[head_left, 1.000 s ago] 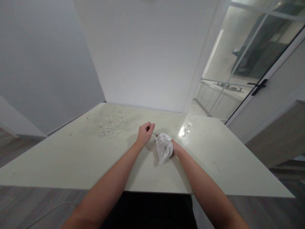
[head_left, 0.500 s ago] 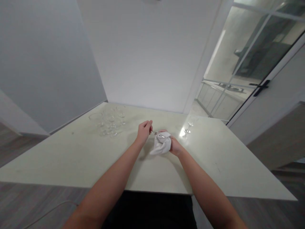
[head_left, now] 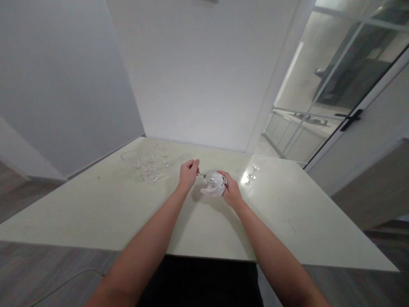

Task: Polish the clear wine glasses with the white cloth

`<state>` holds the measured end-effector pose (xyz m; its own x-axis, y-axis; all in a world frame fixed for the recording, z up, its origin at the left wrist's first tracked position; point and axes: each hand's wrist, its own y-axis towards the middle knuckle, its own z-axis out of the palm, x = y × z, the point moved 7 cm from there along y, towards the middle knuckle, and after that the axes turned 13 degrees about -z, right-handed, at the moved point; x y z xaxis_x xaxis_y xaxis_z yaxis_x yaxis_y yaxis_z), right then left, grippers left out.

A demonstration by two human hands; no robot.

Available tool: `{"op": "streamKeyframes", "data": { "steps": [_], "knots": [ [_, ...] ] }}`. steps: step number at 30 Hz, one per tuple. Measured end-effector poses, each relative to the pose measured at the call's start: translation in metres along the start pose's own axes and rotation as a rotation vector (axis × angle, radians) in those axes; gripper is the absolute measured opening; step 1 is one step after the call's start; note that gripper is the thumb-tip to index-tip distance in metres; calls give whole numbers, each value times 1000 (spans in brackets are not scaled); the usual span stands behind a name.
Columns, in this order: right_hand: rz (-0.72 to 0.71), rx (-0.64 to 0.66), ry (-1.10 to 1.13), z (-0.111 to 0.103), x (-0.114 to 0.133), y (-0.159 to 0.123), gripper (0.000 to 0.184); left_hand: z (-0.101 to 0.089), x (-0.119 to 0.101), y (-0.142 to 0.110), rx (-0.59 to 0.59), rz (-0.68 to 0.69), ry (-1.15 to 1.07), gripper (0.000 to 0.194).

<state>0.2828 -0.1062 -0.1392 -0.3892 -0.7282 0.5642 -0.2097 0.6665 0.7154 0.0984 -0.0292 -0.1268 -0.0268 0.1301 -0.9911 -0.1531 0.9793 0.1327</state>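
A stemmed wine glass point(head_left: 211, 176) lies sideways between my hands above the table, its bowl toward the right. My left hand point(head_left: 189, 172) is closed around the stem and foot end; the foot is hidden by the fingers. At the bowl end, my right hand point(head_left: 230, 189) is closed around the rim with a white cloth point(head_left: 214, 189). Part of the cloth shows through or beside the bowl, and a loose end hangs down to the left.
Several clear stemmed glasses point(head_left: 148, 160) stand close together on the left of the pale table point(head_left: 96, 209). Another wine glass point(head_left: 254, 168) stands upright beyond my right hand. A wall point(head_left: 198, 85) rises behind the table, and a glazed door point(head_left: 319, 94) is at the right.
The left hand has shifted slightly left with the stem. More of the glass bowl shows, and the cloth sits lower and flatter against it.
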Motion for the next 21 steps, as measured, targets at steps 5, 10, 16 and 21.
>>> {"op": "streamKeyframes", "data": {
  "steps": [5, 10, 16, 21],
  "knots": [
    [50, -254, 43, -14, 2, -4, 52, -6, 7, 1, -58, -127, -162, 38],
    [200, -397, 205, -16, -14, -7, 43, -2, 31, 1, -57, -418, -577, 30],
    [278, -254, 392, 15, -31, -9, 63, 37, 23, -20, 232, -390, -539, 24],
    [354, -302, 491, 18, -32, -14, 75, 74, 20, -47, 485, -294, -222, 27]
  ]
}}
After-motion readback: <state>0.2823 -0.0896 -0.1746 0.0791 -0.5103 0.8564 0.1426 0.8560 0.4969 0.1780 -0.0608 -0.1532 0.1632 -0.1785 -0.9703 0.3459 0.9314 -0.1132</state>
